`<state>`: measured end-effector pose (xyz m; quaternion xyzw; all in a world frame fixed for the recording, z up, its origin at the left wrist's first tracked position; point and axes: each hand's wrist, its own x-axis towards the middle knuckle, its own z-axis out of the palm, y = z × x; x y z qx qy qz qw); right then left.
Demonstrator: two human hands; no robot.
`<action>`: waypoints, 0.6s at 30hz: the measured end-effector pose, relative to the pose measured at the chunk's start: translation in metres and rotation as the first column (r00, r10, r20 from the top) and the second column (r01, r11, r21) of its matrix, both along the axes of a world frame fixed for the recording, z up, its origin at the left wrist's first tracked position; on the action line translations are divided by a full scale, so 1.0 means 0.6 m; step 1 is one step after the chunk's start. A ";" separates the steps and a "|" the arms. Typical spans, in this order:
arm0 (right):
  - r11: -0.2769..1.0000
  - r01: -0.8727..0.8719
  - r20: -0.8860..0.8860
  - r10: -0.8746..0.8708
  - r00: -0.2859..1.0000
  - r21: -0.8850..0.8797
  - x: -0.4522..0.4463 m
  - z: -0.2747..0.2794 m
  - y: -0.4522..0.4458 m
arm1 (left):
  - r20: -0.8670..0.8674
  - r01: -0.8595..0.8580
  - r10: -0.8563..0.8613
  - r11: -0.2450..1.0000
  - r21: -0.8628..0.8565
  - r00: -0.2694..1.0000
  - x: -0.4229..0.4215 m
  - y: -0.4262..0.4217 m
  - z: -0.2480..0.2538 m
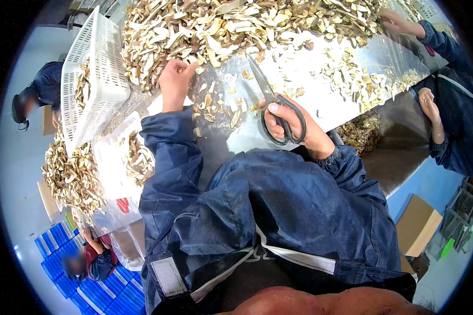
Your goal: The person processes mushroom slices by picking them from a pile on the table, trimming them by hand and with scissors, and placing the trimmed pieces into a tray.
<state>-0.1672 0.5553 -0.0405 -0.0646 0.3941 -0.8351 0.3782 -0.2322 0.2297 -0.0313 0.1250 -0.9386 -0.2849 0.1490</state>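
L hand (174,83) at nr edge of the big dried-mushroom pile (220,39), fingers curled, thumb out; can't tell if it's pinching a slice. R hand (294,123) wrapped round the black-handled scissors (268,93), blades pointing away twd the pile, above the metal table (247,131). Btwn the two: loose bits (215,105) on the table. R of scissors, a thinner spread of pale slices (352,79). L of pile, white slatted basket (108,84) w/ slices inside. Far R, a co-worker's hand (397,23) nr the pile's end. Lower L, a 2nd mushroom heap (73,176); blue crates (63,257) beyond.
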 end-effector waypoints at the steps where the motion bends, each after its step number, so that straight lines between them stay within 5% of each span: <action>1: 1.000 -0.005 -0.002 0.005 1.000 0.001 -0.001 0.001 0.000 | 0.040 -0.021 0.022 0.999 -0.028 0.999 0.002 0.017 0.012; 9: 1.000 -0.013 -0.015 0.013 1.000 0.004 -0.003 -0.004 0.003 | 0.034 0.018 -0.019 0.999 0.029 0.999 0.016 0.008 -0.016; 10: 1.000 -0.008 -0.009 0.008 1.000 0.003 -0.003 -0.003 0.002 | 0.059 -0.024 0.010 0.969 0.244 0.998 0.021 0.007 -0.016; 12: 1.000 -0.001 0.006 0.001 1.000 0.008 -0.001 -0.001 0.001 | 0.130 -0.124 0.055 0.771 0.625 0.990 0.049 0.005 -0.004; 16: 1.000 0.000 0.020 0.000 1.000 0.018 0.000 0.002 0.001 | 0.160 -0.111 -0.034 0.579 0.808 0.987 0.077 -0.013 0.014; 18: 1.000 -0.001 0.018 0.001 1.000 0.012 -0.001 0.000 0.000 | 0.161 -0.121 -0.091 0.345 0.931 0.983 0.082 -0.030 0.006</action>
